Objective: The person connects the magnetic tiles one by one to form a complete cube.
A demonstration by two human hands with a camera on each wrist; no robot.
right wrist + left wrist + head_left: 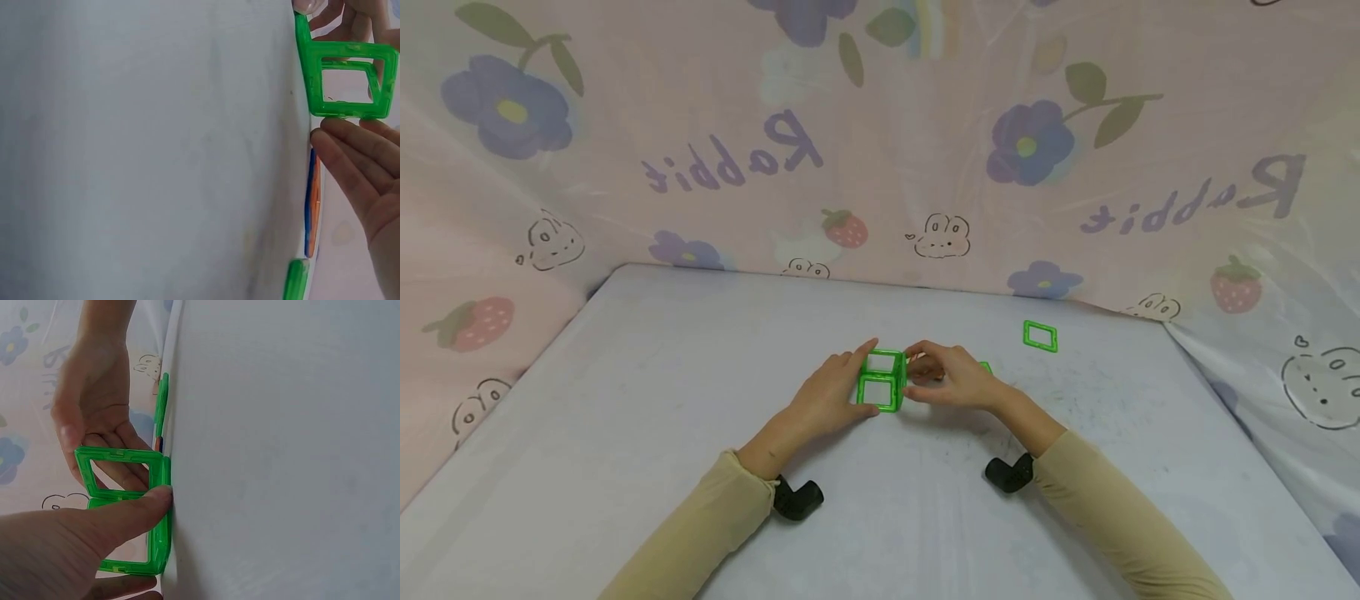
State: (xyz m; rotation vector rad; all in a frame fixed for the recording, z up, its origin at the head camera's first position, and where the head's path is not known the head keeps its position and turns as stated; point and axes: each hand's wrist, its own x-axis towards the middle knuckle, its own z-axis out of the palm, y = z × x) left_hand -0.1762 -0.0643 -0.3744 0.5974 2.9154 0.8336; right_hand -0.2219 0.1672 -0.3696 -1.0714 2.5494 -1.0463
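A small box of green see-through magnetic tiles stands on the table, its square frames joined at the edges. My left hand grips it from the left, with the thumb along the near lower edge and a finger at the far top corner. In the left wrist view that thumb crosses the green frames. From the right, my right hand touches the side tile with its fingertips. The right wrist view shows those fingers extended against the side of the green frame.
A green square tile lies flat at the back right. Another green piece shows partly behind my right wrist. Orange and blue flat pieces lie beside my right hand. A patterned curtain hangs behind the white table.
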